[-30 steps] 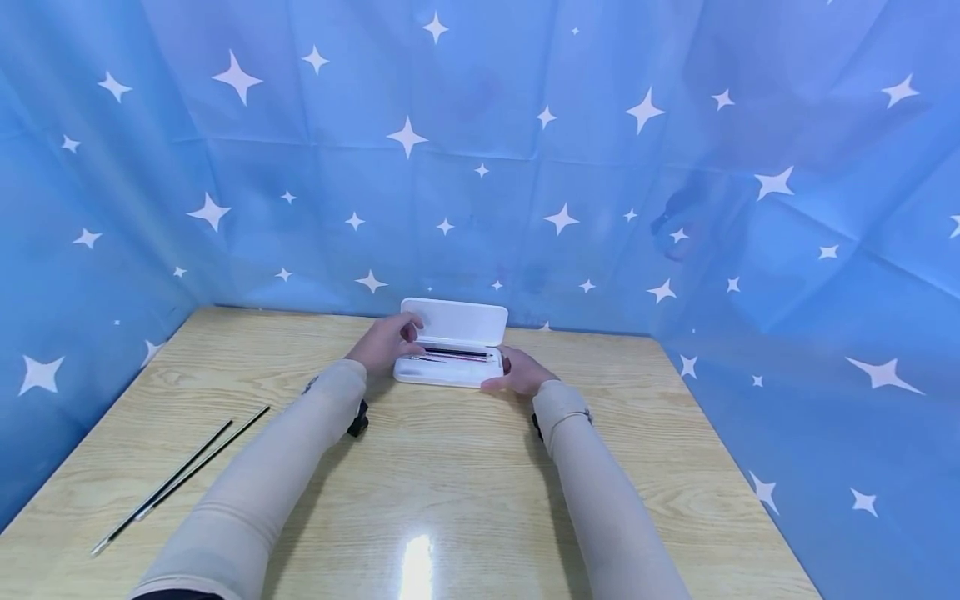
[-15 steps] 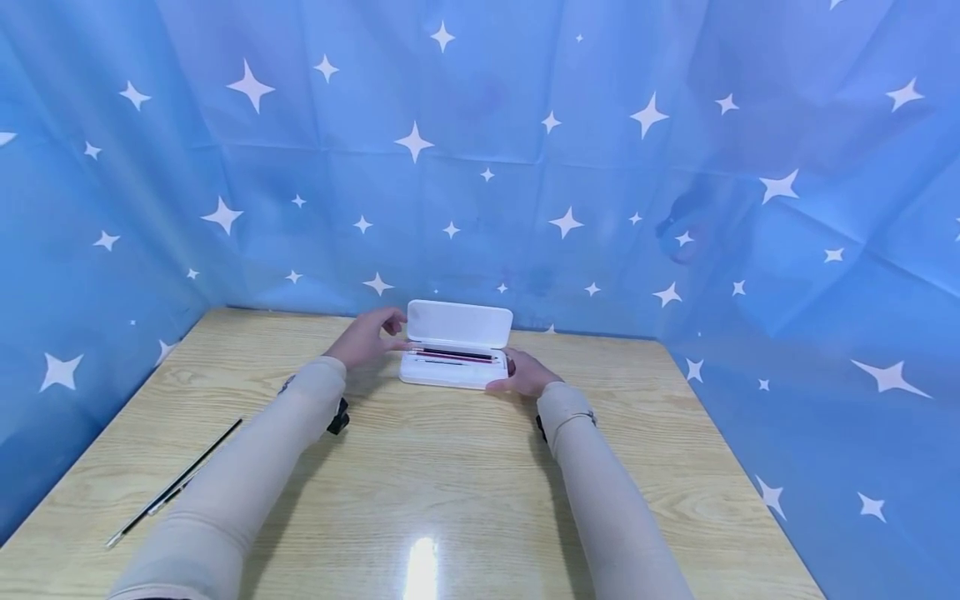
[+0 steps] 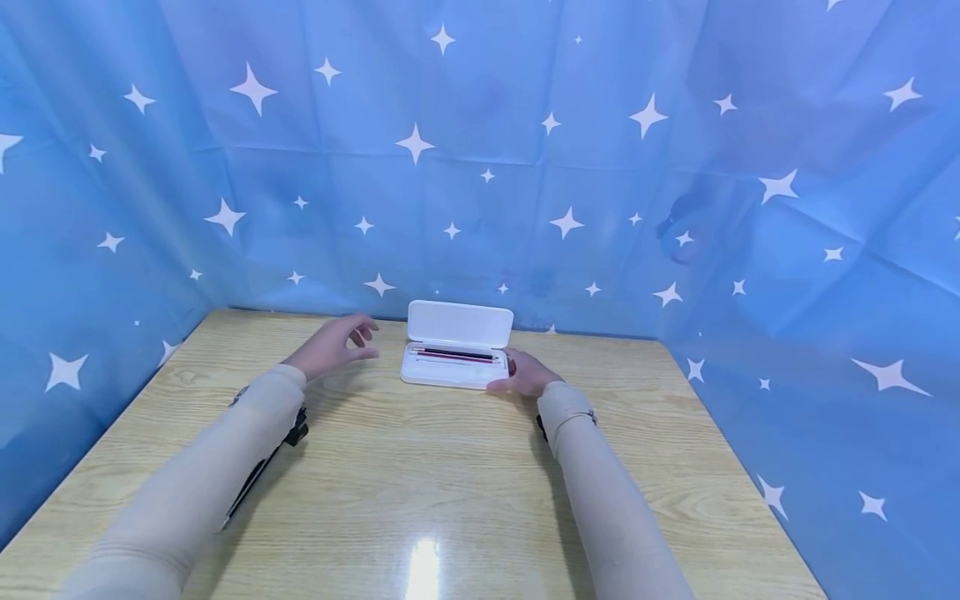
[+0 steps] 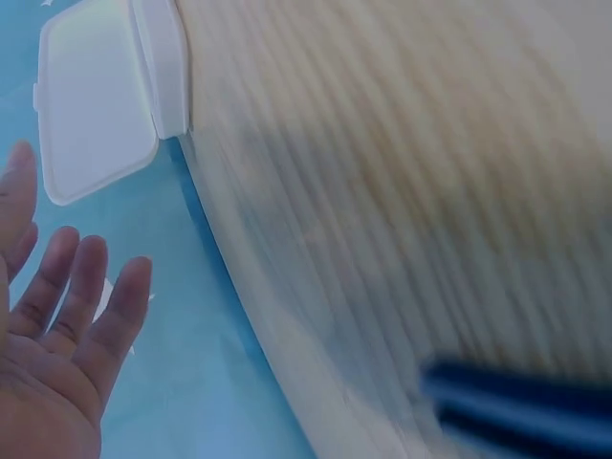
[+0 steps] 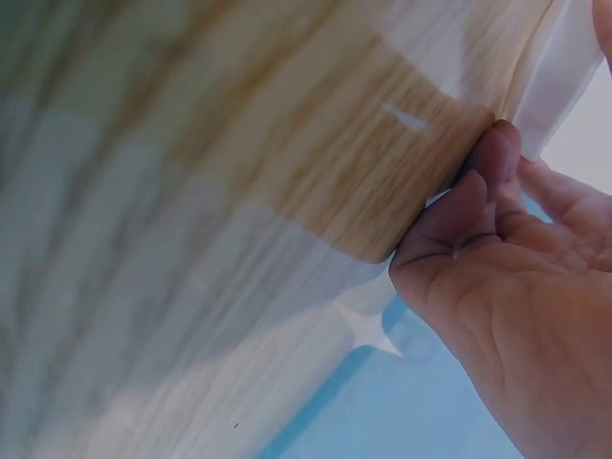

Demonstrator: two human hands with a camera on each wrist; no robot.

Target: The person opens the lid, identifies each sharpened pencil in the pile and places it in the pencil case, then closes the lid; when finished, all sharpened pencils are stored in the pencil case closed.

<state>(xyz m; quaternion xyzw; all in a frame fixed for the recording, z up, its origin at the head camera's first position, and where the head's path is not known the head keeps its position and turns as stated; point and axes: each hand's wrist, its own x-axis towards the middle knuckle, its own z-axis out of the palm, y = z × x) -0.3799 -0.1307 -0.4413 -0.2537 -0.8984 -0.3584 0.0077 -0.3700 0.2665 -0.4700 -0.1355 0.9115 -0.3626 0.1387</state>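
Observation:
A white pencil case (image 3: 454, 374) stands with its lid (image 3: 460, 324) raised near the table's back edge. Inside it lie a dark pencil (image 3: 457, 354), a red pencil (image 3: 459, 358) and a thin slim item. My right hand (image 3: 527, 373) holds the right end of the case, thumb at the front, fingers behind. To the left of the case, my left hand (image 3: 337, 343) is apart from it with fingers relaxed and nothing held; its spread fingers also show in the left wrist view. Partly hidden under my left forearm are dark pencils (image 3: 251, 492), blurred in the left wrist view.
The wooden table (image 3: 420, 467) reaches back to a blue curtain (image 3: 480, 150) with white stars, which also hangs along both sides. A bright light reflection (image 3: 423, 567) shows at the front of the tabletop.
My left hand has let go of the case's left side and moved left, its forearm now covering most of the pencils on the table. The right hand has stayed at the case.

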